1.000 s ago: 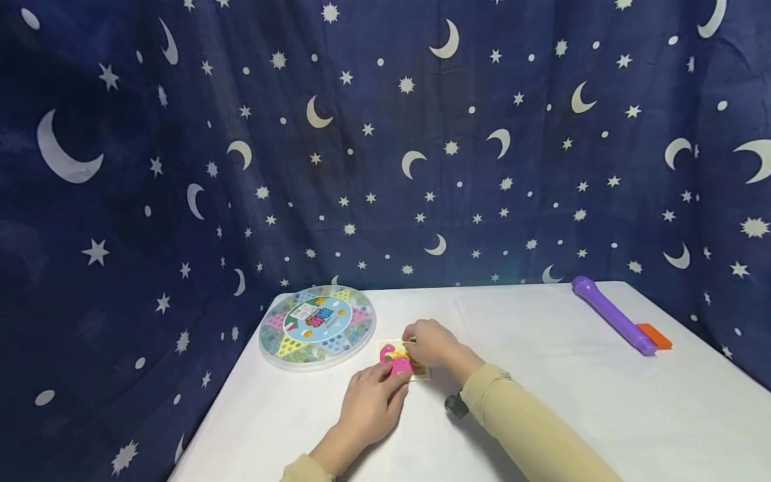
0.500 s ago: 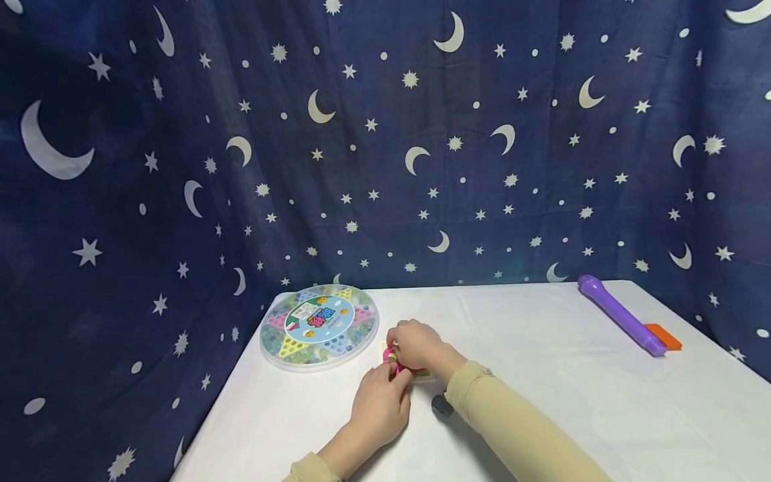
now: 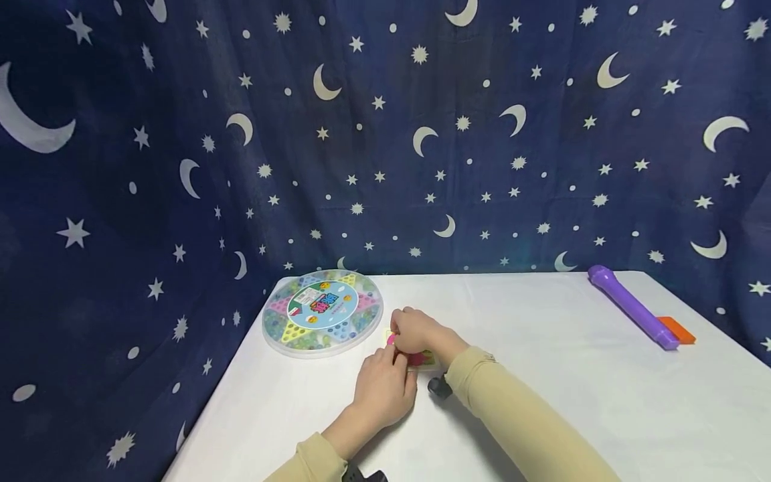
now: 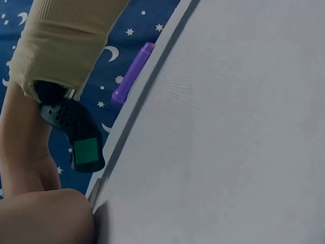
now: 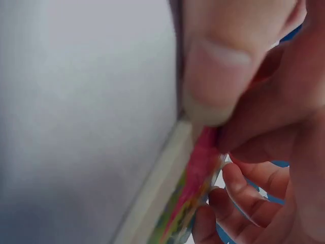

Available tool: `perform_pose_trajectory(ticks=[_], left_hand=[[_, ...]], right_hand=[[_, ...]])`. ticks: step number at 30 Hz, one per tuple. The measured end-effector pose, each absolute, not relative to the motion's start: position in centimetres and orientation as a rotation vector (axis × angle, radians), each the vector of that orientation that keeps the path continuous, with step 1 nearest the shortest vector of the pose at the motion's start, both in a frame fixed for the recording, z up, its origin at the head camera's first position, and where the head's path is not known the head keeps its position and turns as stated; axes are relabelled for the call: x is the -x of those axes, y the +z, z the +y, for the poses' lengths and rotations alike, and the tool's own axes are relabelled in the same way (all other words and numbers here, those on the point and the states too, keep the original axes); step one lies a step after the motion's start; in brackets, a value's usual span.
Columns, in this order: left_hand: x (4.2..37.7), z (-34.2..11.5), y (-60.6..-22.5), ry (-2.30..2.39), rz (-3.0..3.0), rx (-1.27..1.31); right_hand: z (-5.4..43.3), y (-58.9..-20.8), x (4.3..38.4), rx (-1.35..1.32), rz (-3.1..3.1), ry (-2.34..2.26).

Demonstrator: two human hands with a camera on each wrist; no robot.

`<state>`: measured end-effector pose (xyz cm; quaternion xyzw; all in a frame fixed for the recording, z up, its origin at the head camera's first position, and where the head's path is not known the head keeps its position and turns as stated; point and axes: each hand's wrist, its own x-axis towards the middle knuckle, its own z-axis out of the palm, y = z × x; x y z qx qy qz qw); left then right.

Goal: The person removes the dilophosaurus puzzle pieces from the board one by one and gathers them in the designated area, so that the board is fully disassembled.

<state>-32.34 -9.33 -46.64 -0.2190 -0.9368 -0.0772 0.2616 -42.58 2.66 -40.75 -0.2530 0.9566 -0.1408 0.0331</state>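
Note:
A small puzzle board (image 3: 430, 362) with a pale frame lies on the white table, mostly covered by both hands. My right hand (image 3: 414, 331) bends over its upper part. In the right wrist view, a thumb and finger pinch at a pink puzzle piece (image 5: 197, 170) right by the board's pale edge. My left hand (image 3: 384, 389) holds the board at its near left corner, the thumb low on the near side. The left wrist view shows only part of that hand at the bottom left, with the puzzle hidden.
A round, clear-lidded Chinese checkers set (image 3: 322, 312) lies at the back left. At the right are a purple toy microphone (image 3: 632, 306) and a flat orange piece (image 3: 677, 330). A black wrist device (image 4: 76, 133) hangs below the right sleeve. A starry blue curtain (image 3: 385, 134) stands behind.
My right hand has shifted left across the puzzle, now covering more of the pink picture. The left hand stays at the near corner. The head view has tilted down and turned slightly left.

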Motion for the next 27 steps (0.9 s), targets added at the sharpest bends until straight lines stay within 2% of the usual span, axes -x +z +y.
perform_pose_trajectory(ticks=[18, 27], left_hand=[[33.1, -9.4, -44.9, -0.124, -2.571, 0.553], [32.4, -8.9, -46.1, -0.162, -2.729, 0.545]], right_hand=[[2.5, -37.2, 43.7, 0.844, 2.948, -0.464], [4.0, -39.5, 43.3, 0.742, 2.892, -0.615]])
